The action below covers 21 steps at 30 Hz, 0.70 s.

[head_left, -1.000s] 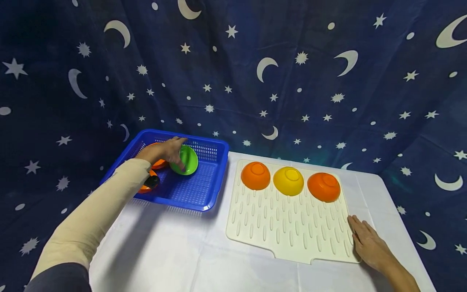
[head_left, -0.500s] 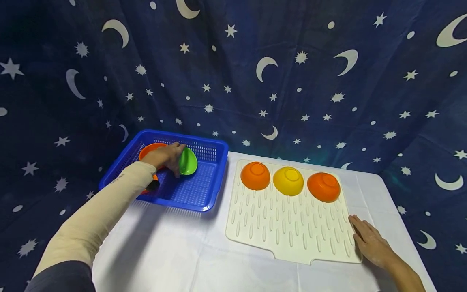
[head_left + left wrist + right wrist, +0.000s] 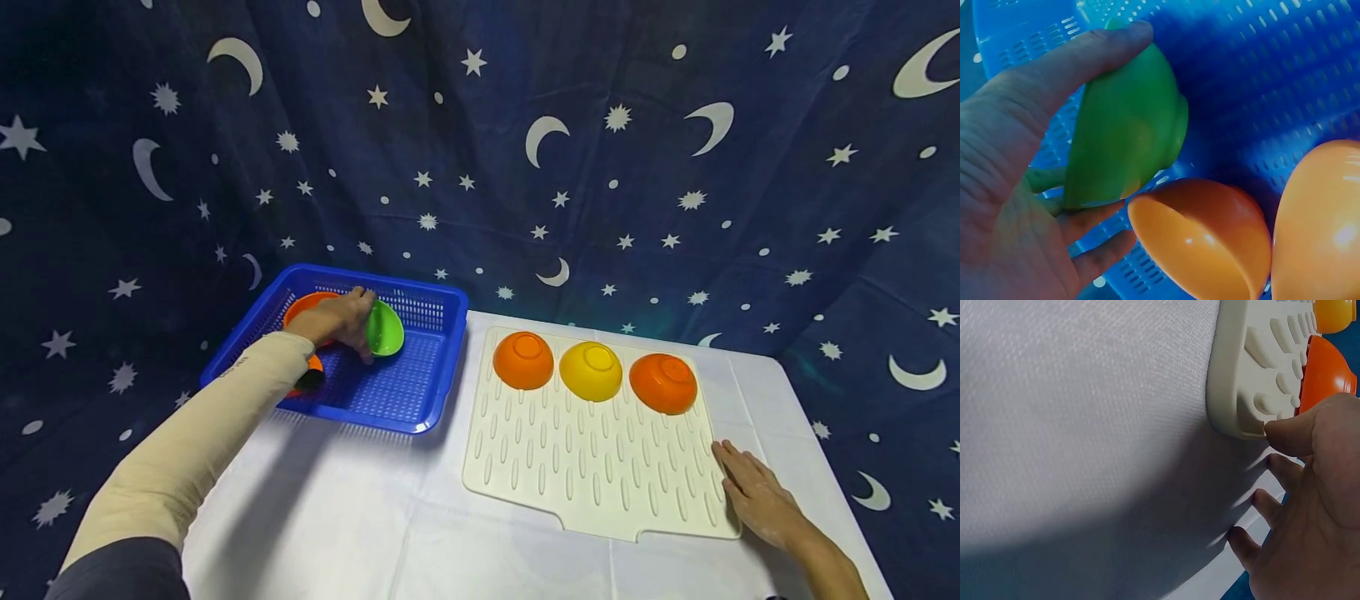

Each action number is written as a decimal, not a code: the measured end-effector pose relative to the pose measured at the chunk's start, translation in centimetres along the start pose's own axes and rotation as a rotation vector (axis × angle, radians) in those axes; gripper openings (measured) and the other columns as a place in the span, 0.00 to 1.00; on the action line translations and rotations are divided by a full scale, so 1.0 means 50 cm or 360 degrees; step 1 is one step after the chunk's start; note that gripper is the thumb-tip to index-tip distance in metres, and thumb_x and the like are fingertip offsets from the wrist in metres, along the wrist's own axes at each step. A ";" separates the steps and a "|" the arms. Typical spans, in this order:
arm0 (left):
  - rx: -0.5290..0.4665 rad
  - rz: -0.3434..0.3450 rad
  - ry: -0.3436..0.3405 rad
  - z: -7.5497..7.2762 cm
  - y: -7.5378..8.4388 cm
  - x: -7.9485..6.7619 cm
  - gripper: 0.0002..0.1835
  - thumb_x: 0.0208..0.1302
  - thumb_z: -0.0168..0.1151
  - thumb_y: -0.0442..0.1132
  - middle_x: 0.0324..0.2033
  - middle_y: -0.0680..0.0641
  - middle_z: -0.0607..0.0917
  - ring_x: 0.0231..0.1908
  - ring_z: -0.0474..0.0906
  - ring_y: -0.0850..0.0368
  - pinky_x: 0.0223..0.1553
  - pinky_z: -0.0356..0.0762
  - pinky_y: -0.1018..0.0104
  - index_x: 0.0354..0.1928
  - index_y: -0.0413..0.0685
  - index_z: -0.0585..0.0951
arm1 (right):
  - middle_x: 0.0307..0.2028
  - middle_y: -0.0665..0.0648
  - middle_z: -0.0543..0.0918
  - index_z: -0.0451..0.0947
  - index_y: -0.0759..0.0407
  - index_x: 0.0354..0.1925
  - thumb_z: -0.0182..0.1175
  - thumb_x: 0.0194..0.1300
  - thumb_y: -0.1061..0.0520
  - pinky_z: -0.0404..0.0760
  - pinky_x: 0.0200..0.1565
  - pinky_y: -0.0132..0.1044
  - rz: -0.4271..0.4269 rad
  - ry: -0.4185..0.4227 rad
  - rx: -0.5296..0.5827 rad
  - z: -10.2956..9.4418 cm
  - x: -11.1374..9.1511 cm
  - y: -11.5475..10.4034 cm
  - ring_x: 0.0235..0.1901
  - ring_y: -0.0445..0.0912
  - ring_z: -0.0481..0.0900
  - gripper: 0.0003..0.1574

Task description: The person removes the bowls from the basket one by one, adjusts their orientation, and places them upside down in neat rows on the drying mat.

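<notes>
Inside the blue plastic basket point(image 3: 448, 367), my left hand point(image 3: 341, 319) grips a green bowl point(image 3: 386, 330) that stands tilted on its side. The left wrist view shows the thumb across the outside of the green bowl point(image 3: 1129, 134) and fingers on its far, rim side. Two orange bowls lie close by; one orange bowl point(image 3: 1229, 225) is tipped near the fingertips. My right hand point(image 3: 761, 502) rests at the right edge of the cream draining mat point(image 3: 600, 479), fingers extended, thumb touching the mat's edge point(image 3: 1244, 425).
Along the mat's back edge stand upside-down bowls: an orange bowl point(image 3: 523, 361), a yellow bowl point(image 3: 591, 372) and another orange bowl point(image 3: 663, 384). A white cloth covers the table point(image 3: 450, 533). Behind hangs a dark blue curtain point(image 3: 480, 125) with moons and stars.
The green bowl has tilted from facing up to standing on its side, as my left hand closed on it and shifted slightly. My right hand has stayed by the mat.
</notes>
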<state>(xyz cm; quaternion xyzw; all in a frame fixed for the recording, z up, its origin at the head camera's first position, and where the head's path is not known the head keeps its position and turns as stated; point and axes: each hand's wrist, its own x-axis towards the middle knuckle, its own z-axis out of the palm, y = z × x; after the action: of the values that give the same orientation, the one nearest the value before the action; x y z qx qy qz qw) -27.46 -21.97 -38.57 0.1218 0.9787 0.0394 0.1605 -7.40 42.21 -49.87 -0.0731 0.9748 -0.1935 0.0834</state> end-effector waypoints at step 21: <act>-0.0231 -0.0094 0.0719 -0.007 0.015 -0.048 0.67 0.35 0.80 0.70 0.53 0.29 0.71 0.48 0.75 0.31 0.51 0.74 0.36 0.69 0.31 0.62 | 0.71 0.81 0.53 0.51 0.74 0.74 0.43 0.79 0.62 0.49 0.62 0.74 -0.0036 0.0054 0.0040 0.013 -0.003 -0.001 0.68 0.79 0.48 0.32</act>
<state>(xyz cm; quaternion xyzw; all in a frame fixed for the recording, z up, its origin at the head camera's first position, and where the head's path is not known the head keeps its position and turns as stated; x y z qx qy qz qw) -25.20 -21.86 -37.44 0.0693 0.9875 0.1310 -0.0531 -7.11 41.95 -50.44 -0.0798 0.9727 -0.2078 0.0657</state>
